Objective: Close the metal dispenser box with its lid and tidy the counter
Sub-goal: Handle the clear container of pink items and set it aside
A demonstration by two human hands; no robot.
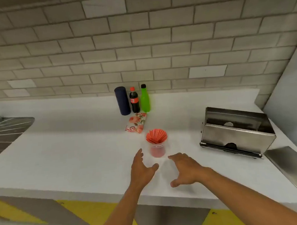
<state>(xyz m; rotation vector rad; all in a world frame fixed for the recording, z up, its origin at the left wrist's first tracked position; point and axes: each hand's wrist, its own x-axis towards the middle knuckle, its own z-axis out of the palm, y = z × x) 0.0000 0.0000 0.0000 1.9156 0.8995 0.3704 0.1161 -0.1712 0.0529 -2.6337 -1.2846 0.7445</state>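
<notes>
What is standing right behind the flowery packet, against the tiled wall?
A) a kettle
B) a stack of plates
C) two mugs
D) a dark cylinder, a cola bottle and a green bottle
D: behind the flowery packet, a dark blue cylinder, a cola bottle with a red cap and a green bottle stand upright side by side near the wall.

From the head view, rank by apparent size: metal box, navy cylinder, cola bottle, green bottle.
1. Metal box, by far the largest, though it sits nearer the camera.
2. Navy cylinder.
3. Green bottle, similar height to the cylinder but slimmer.
4. Cola bottle, smallest.
</notes>
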